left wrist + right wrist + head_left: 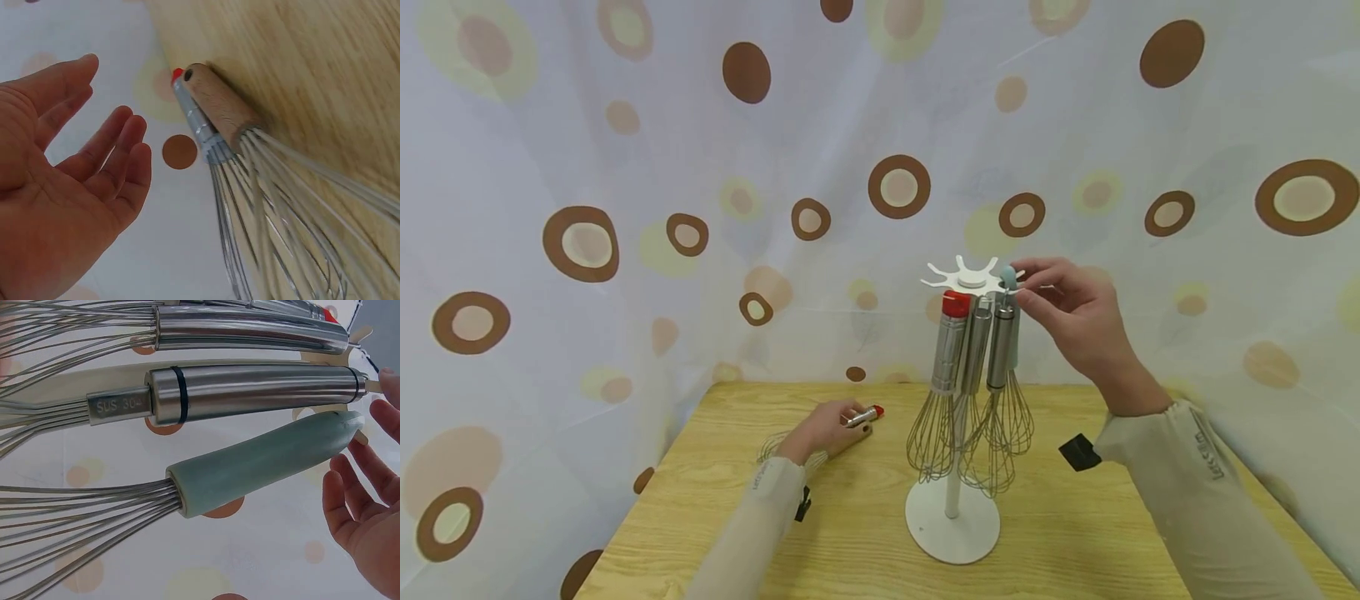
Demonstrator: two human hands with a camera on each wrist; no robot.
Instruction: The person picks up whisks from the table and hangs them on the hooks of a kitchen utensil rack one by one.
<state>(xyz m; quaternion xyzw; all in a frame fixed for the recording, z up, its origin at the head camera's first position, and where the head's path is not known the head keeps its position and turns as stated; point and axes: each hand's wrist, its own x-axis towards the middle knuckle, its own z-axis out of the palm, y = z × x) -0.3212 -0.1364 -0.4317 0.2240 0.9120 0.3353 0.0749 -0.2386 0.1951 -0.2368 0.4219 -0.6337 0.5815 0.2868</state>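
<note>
In the head view my left hand lies low at the left, over two whisks on the table. One is a steel whisk with a red end. The left wrist view shows that hand apart from them, fingers loosely bent, nothing held; the other whisk has a wooden handle. At the top of a white rack, my right hand has its thumb and fingertips at the hook tips. Beside them hangs a pale green-handled whisk. A steel whisk hangs next to it near the thumb.
On the same rack hang another steel whisk and a red-ended whisk. The rack's round white base stands on the wooden table. A white curtain with brown and yellow circles surrounds the table's back and sides.
</note>
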